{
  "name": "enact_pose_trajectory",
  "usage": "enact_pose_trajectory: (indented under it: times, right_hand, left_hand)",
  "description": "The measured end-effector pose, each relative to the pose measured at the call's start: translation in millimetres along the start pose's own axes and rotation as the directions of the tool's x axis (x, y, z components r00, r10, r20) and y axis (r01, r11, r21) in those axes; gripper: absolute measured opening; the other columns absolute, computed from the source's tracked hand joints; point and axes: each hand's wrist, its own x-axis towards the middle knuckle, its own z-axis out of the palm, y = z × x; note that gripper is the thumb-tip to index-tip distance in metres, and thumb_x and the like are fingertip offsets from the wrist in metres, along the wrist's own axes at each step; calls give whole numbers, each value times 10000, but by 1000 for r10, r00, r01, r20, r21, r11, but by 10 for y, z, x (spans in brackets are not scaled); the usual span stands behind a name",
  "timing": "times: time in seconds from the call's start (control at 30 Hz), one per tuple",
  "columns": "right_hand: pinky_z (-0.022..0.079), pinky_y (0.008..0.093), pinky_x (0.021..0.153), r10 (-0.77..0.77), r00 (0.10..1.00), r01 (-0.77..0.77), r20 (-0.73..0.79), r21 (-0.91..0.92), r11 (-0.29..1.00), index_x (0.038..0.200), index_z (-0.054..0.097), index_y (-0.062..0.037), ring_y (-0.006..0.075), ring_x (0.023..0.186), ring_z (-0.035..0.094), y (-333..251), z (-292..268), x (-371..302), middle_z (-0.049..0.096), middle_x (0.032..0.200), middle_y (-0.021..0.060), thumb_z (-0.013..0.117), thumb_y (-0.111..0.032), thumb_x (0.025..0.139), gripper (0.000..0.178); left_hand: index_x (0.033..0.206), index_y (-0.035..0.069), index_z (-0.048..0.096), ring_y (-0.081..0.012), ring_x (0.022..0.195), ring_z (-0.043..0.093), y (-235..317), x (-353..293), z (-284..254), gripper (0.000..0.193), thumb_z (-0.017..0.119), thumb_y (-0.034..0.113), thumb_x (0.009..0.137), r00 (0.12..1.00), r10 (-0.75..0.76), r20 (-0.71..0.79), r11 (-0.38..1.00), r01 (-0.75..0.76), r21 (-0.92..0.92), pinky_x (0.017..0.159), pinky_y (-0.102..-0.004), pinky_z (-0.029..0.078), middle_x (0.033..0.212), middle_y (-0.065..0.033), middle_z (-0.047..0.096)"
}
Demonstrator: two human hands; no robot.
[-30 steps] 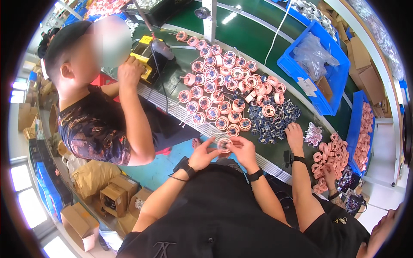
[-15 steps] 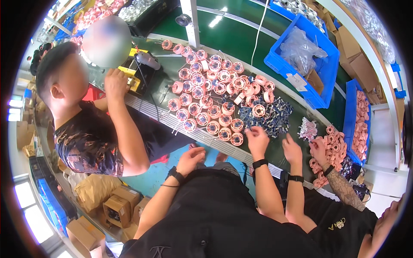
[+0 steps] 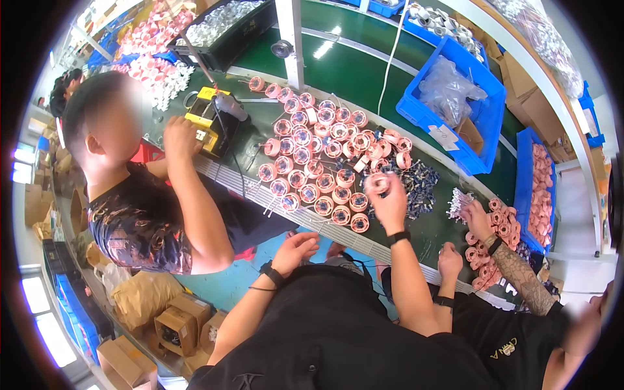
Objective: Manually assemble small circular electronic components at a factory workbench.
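Note:
My right hand [image 3: 390, 207] has its fingers on a pink ring-shaped housing [image 3: 376, 184], held above the right side of the group of pieces. Beneath it spreads a pile of small dark blue parts with wires [image 3: 419, 188]. Several pink round housings with dark boards inside [image 3: 314, 169] cover the worktop to its left. My left hand [image 3: 296, 252] hovers at my waist, just off the bench's near edge, fingers loosely bent and apart with nothing in them.
At left, a person's hand [image 3: 181, 138] works by a yellow device [image 3: 207, 117]. On the right, another person's tattooed arm [image 3: 520, 276] reaches to white-and-pink small parts [image 3: 460, 200], near piled pink shells [image 3: 504, 227]. Blue crates [image 3: 481, 159] line the far side; cardboard boxes [image 3: 179, 325] stand behind.
My right hand has moved up and now holds a pink ring-shaped housing. My left hand has shifted slightly right. The right-hand person's one hand drew back toward the edge; the other reached the small parts.

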Motion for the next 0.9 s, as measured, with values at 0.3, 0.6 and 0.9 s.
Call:
enact_pose_trajectory:
  times: [0.3,0.6,0.9]
  right_hand:
    - [468,364,894,-466,669,315,579,347,883,1237,568,-49,264,993,605,-1162,-213,-560,582,1182,111,779,-299,732,602]
    - [476,258,808,-338,733,-239,590,689,684,1026,640,10,111,909,598,-866,-184,-691,628,957,35,586,-83,926,147]
    - [394,279,613,-400,818,-34,414,729,684,708,597,16,136,678,510,-956,-341,-851,521,726,39,649,-63,828,152]
  left_hand:
    - [1329,56,430,-252,1120,567,515,-151,325,478,273,399,1036,988,85,129,867,-10,-498,934,-396,477,1253,-125,551]
    - [1270,49,472,-344,968,611,540,-286,262,428,494,320,940,937,265,226,861,-125,-492,771,-409,512,1154,-218,594]
    - [1249,35,487,-234,970,630,600,-255,338,375,371,300,1012,974,167,155,918,-96,-384,798,-384,536,1101,-113,605]
